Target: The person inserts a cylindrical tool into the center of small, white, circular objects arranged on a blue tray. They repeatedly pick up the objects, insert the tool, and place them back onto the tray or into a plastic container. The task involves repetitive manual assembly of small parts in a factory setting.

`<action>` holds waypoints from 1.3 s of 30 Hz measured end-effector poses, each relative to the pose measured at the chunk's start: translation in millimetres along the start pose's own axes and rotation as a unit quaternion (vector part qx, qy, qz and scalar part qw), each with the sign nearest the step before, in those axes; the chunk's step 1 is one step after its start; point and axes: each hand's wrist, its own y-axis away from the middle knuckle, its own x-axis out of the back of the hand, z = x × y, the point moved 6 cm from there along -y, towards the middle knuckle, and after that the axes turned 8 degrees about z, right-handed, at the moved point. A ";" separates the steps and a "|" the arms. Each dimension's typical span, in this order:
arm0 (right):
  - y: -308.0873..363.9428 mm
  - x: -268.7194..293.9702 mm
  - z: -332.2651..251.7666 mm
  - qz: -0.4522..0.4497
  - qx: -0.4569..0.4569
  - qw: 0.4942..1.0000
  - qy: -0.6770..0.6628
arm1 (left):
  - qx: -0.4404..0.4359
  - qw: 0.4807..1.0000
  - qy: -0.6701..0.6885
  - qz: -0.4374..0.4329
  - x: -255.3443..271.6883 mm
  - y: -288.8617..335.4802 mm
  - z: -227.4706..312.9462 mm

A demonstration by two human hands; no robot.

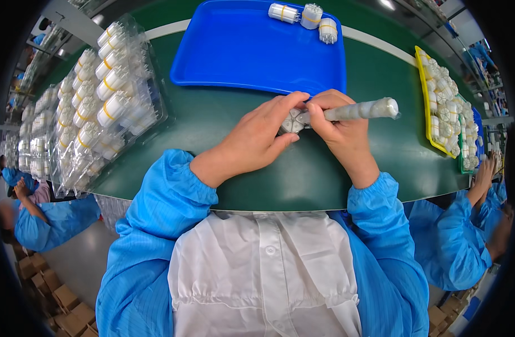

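My left hand point(257, 136) is closed around a white cylindrical part point(293, 121), whose round end, split into wedge-like segments, faces up. In my right hand point(343, 130) is a hand tool with a thick whitish handle point(370, 109) that looks wrapped in clear film. The handle points off to the right, and the tool's other end reaches to the rim of the white part. Its tip is too small to make out. Both hands are close together, just in front of the blue tray point(235, 56). Yellow bands circle similar white parts point(311, 17) in the tray's far right corner.
Clear plastic trays point(156, 98) stacked with banded white parts point(112, 84) stand at the left of the green table point(212, 115). A yellow tray point(423, 101) of similar parts lies at the right, beside green and blue ones. Blue-sleeved people point(451, 238) work on both sides.
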 end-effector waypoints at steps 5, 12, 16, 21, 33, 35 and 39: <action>3.8 0.5 9.1 0.015 -0.036 0.999 -0.019 | 0.004 1.000 -0.023 -0.006 4.2 -0.4 5.9; 2.1 15.0 -0.2 0.054 -0.064 0.996 -0.020 | 0.008 0.966 -0.222 0.131 58.8 15.4 0.3; 3.9 5.5 -13.8 0.015 0.045 0.998 0.033 | 0.017 0.957 -0.261 0.126 69.3 12.0 1.5; 5.3 9.5 -14.7 0.026 0.048 0.998 0.033 | -0.112 0.907 -0.374 0.157 75.1 -53.3 44.5; 1.2 22.4 -12.9 0.059 0.106 0.989 0.081 | -0.073 0.845 -0.527 -0.051 22.3 -212.8 -99.2; 0.0 23.4 -15.4 0.071 0.117 0.988 0.073 | -0.081 0.834 -0.543 -0.056 23.1 -203.8 -89.0; 1.0 25.0 -18.9 0.084 0.114 0.987 0.075 | -0.047 0.871 -0.488 -0.013 45.8 -180.7 -49.0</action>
